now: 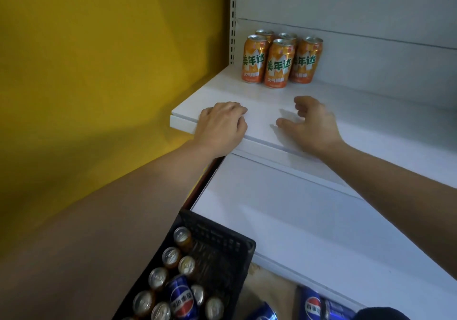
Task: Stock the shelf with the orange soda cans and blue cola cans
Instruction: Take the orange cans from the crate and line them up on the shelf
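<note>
Orange soda cans point(277, 60) stand behind empty hands; basket point(222, 253) below

cans point(279, 60) at shelf point(222, 89) rear-left, basket point(222, 235) below

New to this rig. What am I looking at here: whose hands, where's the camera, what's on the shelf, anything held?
There is no machine: a person works bare-handed, and the single wide-angle camera sits on their head, looking forward and down. The left hand lies curled at the front edge of the white metal shelf. The right hand hovers open over it. Neither holds anything. Five orange soda cans stand upright in a cluster at the shelf's back left corner. Lower down, a black plastic basket holds more cans, mostly seen top-on, plus a blue cola can lying on top. More blue cans lie beside the basket.
</note>
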`<state>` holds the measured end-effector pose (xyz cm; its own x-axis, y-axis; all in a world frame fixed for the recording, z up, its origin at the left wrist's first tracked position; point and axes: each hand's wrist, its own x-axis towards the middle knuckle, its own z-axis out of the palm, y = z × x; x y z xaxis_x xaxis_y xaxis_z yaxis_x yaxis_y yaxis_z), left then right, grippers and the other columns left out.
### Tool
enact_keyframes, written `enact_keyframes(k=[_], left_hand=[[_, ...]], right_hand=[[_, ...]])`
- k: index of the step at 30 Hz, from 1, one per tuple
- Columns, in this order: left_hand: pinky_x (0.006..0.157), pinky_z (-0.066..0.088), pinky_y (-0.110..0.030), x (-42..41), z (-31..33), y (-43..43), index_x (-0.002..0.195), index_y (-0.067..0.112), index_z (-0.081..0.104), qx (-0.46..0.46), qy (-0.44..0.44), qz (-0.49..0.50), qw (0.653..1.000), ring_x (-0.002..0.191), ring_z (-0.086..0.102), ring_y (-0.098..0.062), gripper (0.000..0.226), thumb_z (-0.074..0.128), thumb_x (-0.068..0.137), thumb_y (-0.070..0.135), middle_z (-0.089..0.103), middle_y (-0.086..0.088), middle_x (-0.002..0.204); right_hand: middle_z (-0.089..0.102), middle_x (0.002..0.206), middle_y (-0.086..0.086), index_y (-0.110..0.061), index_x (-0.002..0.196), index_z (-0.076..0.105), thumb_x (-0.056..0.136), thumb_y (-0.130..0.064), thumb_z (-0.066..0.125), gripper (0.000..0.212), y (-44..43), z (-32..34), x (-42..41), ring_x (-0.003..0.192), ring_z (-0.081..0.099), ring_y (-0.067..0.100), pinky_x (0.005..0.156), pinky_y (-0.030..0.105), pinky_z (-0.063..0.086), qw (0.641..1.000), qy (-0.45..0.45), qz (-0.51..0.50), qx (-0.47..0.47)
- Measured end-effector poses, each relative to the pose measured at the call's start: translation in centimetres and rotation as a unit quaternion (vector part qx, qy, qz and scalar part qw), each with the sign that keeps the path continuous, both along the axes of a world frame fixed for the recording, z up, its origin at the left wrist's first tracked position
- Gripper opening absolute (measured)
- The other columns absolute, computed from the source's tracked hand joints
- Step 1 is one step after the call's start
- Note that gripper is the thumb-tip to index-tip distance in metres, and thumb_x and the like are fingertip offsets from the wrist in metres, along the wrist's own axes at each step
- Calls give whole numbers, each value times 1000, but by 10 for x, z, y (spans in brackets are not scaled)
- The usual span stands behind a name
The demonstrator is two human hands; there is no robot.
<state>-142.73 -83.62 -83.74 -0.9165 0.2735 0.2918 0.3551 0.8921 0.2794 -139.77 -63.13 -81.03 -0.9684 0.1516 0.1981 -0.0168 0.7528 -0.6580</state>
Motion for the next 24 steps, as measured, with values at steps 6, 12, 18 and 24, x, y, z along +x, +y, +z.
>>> enact_keyframes(k=[6, 12, 18, 24], left_hand=[[107, 40, -48, 73, -8, -32, 130, 12, 61, 66, 11, -59, 996, 130, 50, -22, 46, 40, 96, 33, 57, -4, 137], [104, 42, -45, 158, -38, -92, 131, 12, 59, 85, -23, -47, 995, 128, 50, -20, 42, 42, 98, 32, 56, -2, 135], [109, 33, -26, 208, -90, -133, 133, 9, 57, 86, -84, -15, 993, 131, 45, -15, 38, 44, 100, 24, 56, -5, 138], [105, 44, -39, 197, -114, -139, 136, 16, 54, 69, -115, -21, 991, 128, 49, -14, 39, 44, 101, 28, 56, 0, 137]], right_hand=[[55, 139, 8, -10, 143, 49, 88, -33, 73, 65, -57, -35, 83, 129, 49, 25, 109, 31, 34, 973, 87, 182, 109], [49, 144, 5, -15, 146, 44, 90, -34, 70, 64, -97, -95, 138, 133, 45, 22, 110, 30, 33, 969, 14, 236, 77], [50, 141, 6, -17, 145, 44, 89, -35, 71, 64, -119, -177, 170, 129, 49, 23, 108, 35, 40, 956, -118, 255, 86], [49, 143, 4, -19, 147, 41, 89, -35, 71, 66, -143, -232, 159, 130, 49, 23, 110, 39, 43, 924, -187, 298, 149]])
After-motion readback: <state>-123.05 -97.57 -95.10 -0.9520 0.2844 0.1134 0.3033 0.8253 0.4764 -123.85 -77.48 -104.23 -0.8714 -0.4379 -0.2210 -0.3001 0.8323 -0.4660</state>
